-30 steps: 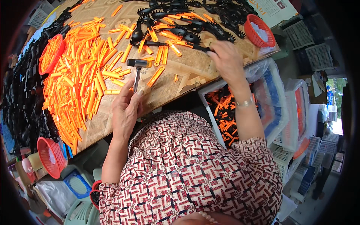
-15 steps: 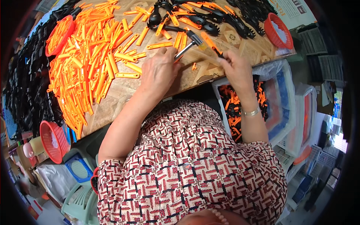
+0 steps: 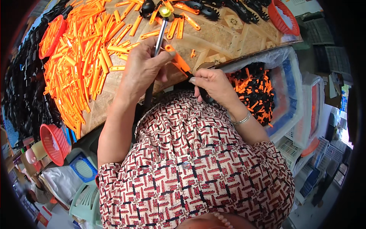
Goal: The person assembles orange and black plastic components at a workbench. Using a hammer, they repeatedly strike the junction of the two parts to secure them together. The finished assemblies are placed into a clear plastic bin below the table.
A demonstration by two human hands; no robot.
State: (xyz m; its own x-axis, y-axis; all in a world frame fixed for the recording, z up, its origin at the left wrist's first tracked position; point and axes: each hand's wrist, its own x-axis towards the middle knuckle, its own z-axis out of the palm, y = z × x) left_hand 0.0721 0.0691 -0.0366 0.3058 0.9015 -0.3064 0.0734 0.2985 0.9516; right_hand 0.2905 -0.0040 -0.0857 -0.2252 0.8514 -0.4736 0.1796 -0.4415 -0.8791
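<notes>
My left hand (image 3: 143, 70) is closed round a small mallet (image 3: 161, 32) with a silver shaft, a yellowish head face and a black grip hanging below the hand. Its thumb and fingertips also meet the upper end of an orange handle piece (image 3: 178, 60). My right hand (image 3: 215, 86) pinches the black part of a kitchen utensil (image 3: 189, 74), on which that orange piece sits. Most of the black part is hidden by the fingers, so its kind does not show. Both hands are at the table's near edge, in front of my body.
Loose orange handle pieces (image 3: 80, 57) are heaped on the table's left, beside a red basket (image 3: 60, 38). Black utensils (image 3: 206, 11) lie at the back. A red basket (image 3: 284, 17) stands far right. Below it, a plastic-lined bin (image 3: 288, 91) holds orange-and-black pieces (image 3: 253, 95).
Both hands have drawn nearer my body. The right hand brought the utensil leftward to the left fingers, and the mallet swung from slanting right to nearly upright.
</notes>
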